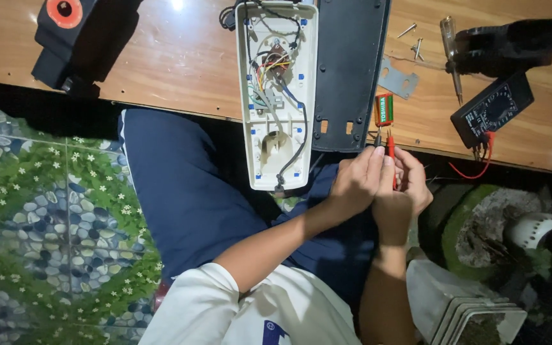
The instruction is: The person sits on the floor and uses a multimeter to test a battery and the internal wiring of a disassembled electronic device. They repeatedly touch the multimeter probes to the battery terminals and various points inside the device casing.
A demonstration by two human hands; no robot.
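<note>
- Left hand [357,181] pinched shut on black probe [378,137], right hand [411,182] pinched shut on red probe [391,150].
- Both tips touching small rectangular battery [384,110], standing on wooden table [174,64] edge just above the fingers.
- One battery, two probes, one black multimeter [492,108], two loose screws [411,37].

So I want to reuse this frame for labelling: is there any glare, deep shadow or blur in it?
Head view: a bright glare spot on the glossy wooden table; deep shadow under its edge; the hands, left and right, with the red probe at the green-and-orange battery, are fairly sharp; the lower right corner is dim.
</note>
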